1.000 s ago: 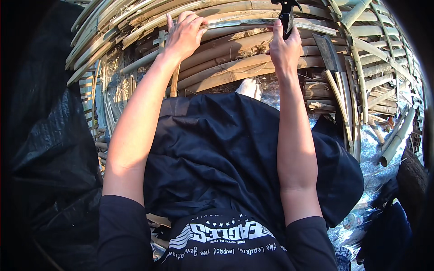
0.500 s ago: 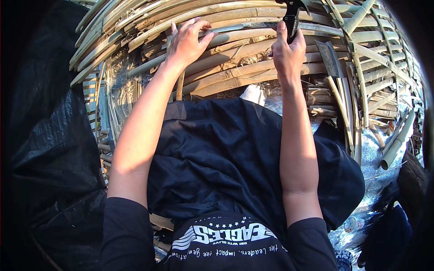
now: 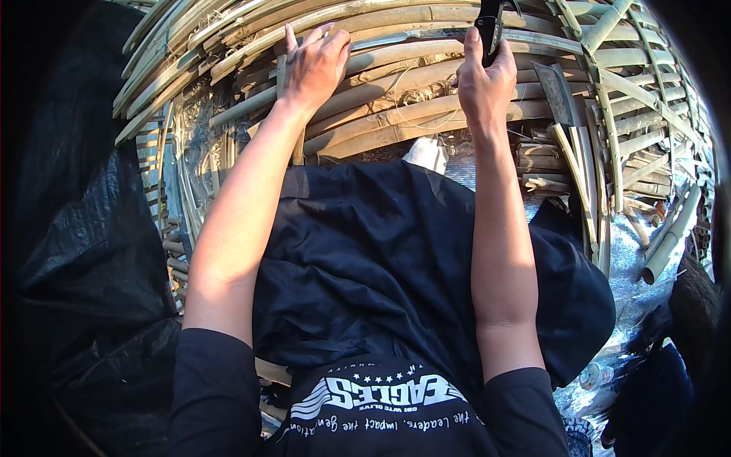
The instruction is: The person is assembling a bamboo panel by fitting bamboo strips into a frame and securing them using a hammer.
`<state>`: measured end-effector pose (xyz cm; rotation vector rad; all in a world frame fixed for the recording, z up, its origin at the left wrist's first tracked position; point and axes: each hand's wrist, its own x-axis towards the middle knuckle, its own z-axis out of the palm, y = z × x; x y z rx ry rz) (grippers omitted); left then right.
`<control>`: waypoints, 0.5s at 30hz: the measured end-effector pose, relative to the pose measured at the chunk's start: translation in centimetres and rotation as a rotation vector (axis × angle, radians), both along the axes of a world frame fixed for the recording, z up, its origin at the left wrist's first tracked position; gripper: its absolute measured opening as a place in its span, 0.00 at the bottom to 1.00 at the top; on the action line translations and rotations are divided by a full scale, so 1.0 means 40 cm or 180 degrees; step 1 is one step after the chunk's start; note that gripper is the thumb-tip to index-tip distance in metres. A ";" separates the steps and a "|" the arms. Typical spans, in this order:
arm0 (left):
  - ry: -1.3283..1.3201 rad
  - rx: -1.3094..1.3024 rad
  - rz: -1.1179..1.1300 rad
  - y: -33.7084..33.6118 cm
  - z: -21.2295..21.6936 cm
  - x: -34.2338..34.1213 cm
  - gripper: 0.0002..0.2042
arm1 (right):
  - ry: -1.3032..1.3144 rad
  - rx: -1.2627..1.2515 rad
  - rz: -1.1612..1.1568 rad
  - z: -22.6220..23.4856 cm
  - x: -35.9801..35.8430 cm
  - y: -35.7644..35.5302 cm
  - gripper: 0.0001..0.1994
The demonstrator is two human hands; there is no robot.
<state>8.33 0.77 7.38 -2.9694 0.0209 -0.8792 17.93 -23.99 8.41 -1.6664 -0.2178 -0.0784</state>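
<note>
My right hand is closed around the black handle of a claw hammer, its head partly cut off by the picture's top edge. To its left, my left hand is open over long split bamboo strips, fingers apart and slightly bent, the index finger pointing away from me. I cannot see anything held in it. The strips lie crosswise in a curved, layered row beyond my knees. Under the left wrist, an upright bamboo piece crosses them.
A broad grey metal blade lies right of my right hand. Woven bamboo lattice rises at the far right, with a cut bamboo tube below. Black cloth covers my lap. Black sheeting hangs at left; silvery foil spreads at right.
The hammer has lifted slightly away from me, so less of its head shows. My left hand's thumb is tucked further out of sight, its index finger raised a little.
</note>
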 end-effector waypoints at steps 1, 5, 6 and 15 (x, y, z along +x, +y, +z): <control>0.0002 -0.0006 -0.0005 -0.002 -0.002 0.001 0.06 | -0.0052 -0.0026 -0.0012 -0.003 0.001 0.000 0.20; 0.0052 -0.0114 0.0050 -0.004 -0.011 0.004 0.06 | -0.0184 -0.0007 -0.0054 -0.009 0.003 0.003 0.20; 0.0072 -0.0118 0.0058 -0.003 -0.011 0.003 0.06 | -0.0207 -0.0005 -0.0060 -0.006 0.001 0.003 0.20; -0.0091 -0.0537 0.0075 -0.010 -0.054 0.007 0.04 | -0.0012 0.0030 -0.0109 -0.011 -0.002 0.008 0.19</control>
